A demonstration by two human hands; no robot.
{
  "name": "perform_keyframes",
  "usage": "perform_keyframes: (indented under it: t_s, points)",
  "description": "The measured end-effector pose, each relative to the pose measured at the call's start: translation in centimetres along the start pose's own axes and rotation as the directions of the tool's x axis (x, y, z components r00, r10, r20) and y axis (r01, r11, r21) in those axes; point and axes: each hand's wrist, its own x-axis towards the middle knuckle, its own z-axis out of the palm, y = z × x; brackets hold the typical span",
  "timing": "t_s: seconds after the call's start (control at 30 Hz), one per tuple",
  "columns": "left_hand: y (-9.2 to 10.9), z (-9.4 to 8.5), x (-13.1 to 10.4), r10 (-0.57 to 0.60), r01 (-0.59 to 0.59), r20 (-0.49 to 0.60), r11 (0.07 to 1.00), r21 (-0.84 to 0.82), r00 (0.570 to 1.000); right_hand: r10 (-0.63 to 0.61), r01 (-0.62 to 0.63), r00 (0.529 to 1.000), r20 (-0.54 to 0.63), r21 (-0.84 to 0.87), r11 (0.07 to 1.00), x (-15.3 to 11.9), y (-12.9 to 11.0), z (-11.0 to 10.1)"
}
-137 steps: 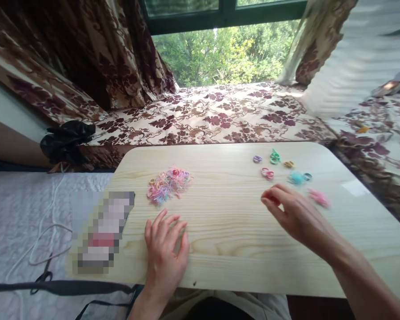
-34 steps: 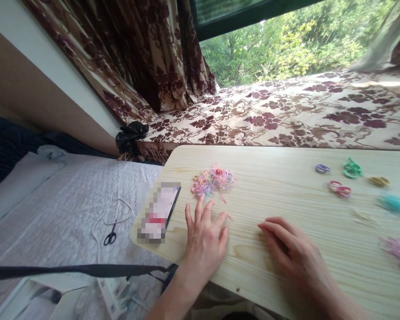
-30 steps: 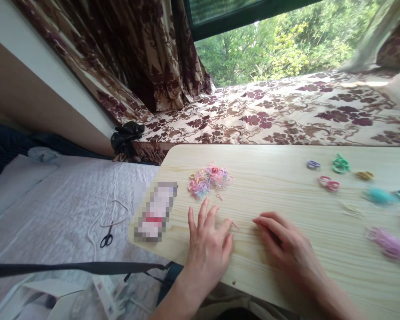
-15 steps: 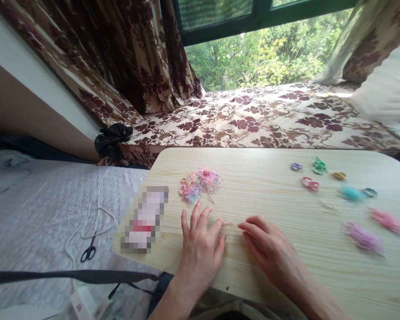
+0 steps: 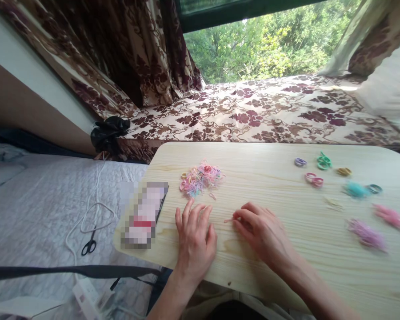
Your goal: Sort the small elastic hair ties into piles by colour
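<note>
My right hand [image 5: 262, 231] has its thumb and fingertips pinched on a small pink elastic band [image 5: 227, 221], whose end sticks out to the left. My left hand [image 5: 196, 240] rests palm down on the table with its fingers spread, holding nothing. Beyond it lies a tangled pile of multicoloured elastic bands [image 5: 200, 181], mostly pink, with a few hair ties mixed in. One loose pink band [image 5: 213, 196] sits just in front of that pile.
On the right of the wooden table [image 5: 253, 178] are sorted purple bands [image 5: 367, 235], pink bands [image 5: 391, 218], turquoise bands [image 5: 356, 190], pale bands [image 5: 334, 204] and several coloured hair ties [image 5: 324, 161]. A blurred-out phone-like object [image 5: 145, 215] lies left. Scissors [image 5: 89, 246] rest on the bed.
My right hand has closed on the pink band that lay between both hands. My left hand has drawn away from it, slightly to the left.
</note>
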Motion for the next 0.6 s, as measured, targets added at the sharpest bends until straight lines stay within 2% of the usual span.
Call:
perform_keyframes:
  t_s: [0.17, 0.4, 0.6]
  points:
    - [-0.3, 0.1, -0.1, -0.003, 0.003, -0.016, 1.000, -0.005, 1.000, -0.063, 0.063, 0.998, 0.016, -0.036, 0.997, 0.1, -0.2, -0.1]
    - [-0.4, 0.1, -0.1, 0.001, -0.001, -0.012, 1.000, 0.007, 1.000, -0.078, 0.077, 0.997, -0.005, -0.090, 0.993, -0.4, -0.7, 0.0]
    - [-0.7, 0.2, -0.3, 0.042, -0.041, -0.033, 0.999, 0.026, 0.999, -0.042, 0.038, 0.998, -0.050, -0.065, 0.997, -2.3, 0.6, -0.9]
